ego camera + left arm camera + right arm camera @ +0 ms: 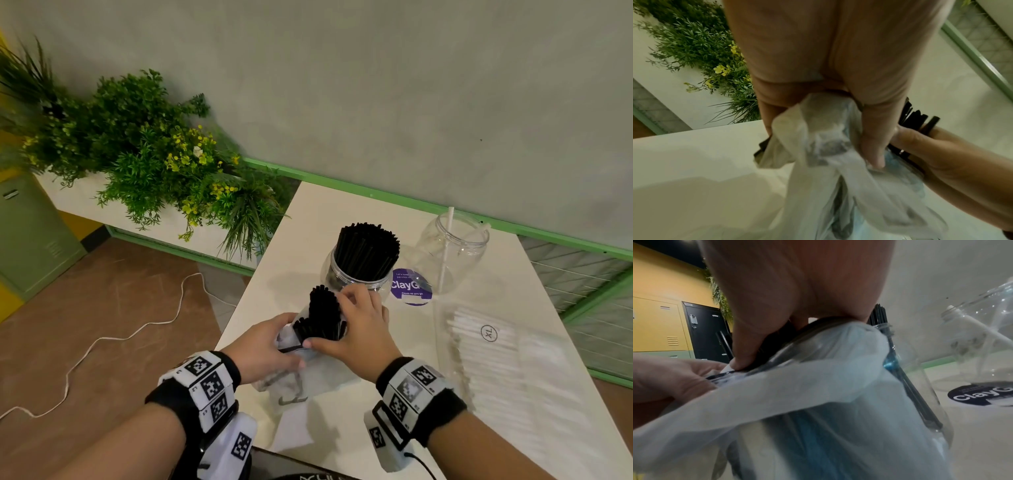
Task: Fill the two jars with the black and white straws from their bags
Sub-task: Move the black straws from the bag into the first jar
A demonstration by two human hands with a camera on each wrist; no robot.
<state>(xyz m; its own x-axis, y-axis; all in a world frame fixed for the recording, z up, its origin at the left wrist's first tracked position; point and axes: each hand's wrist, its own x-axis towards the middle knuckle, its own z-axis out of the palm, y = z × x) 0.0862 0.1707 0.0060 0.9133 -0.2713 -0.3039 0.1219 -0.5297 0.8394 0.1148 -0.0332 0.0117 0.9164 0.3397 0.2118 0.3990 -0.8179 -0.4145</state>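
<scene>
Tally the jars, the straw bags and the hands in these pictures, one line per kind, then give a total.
Jars: 2, the jar of black straws and the clear jar holding one white straw.
Straw bags: 2, the black-straw bag and the white-straw bag.
Hands: 2, the left hand and the right hand.
Total: 6

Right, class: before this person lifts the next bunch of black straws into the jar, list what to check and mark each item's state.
1. Right hand grips the black straw bunch: ok.
2. Left hand holds the plastic bag back: ok.
3. Bunch fully clear of the bag: not ok.
4. Black-straw jar upright on the table: ok.
5. Room left in that jar: cannot tell.
6. Clear jar with one white straw stands apart: ok.
</scene>
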